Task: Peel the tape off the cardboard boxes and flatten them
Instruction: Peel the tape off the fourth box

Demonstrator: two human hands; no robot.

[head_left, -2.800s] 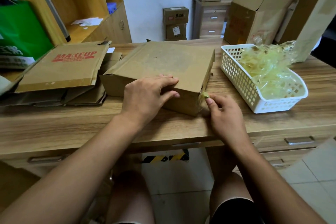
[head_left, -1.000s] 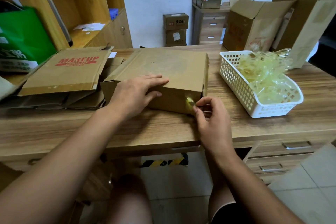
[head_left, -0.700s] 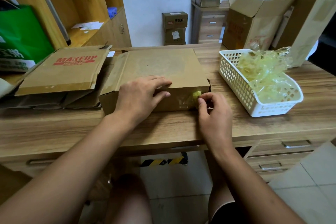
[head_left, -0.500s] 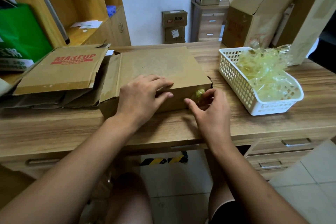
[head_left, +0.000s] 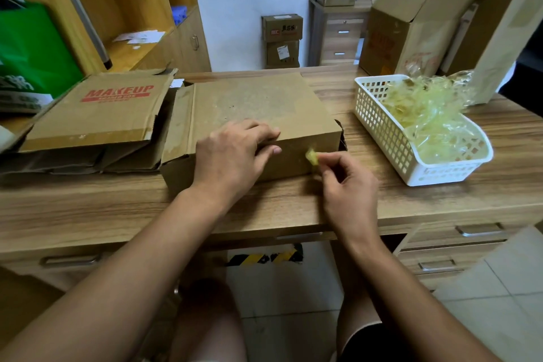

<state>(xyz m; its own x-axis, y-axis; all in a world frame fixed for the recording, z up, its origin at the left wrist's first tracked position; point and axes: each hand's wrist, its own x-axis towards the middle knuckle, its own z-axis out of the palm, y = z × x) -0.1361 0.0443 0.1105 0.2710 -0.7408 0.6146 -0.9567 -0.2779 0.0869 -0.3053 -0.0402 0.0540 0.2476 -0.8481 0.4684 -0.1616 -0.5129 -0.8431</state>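
Left hand (head_left: 235,153), just right of the flattened cardboard pile (head_left: 97,114) printed MAKEUP at the frame's left, lay open on the cardboard box (head_left: 258,100). Its fingers were straight on the box's top edge and its thumb was on the front face. That box sat centre frame on the wooden desk (head_left: 117,209). At the box's lower right front corner, the right hand (head_left: 349,185) pinched a crumpled yellowish tape end (head_left: 311,156) between thumb and forefinger, other fingers curled. Further right stood a white basket (head_left: 382,126) heaped with peeled tape (head_left: 426,120).
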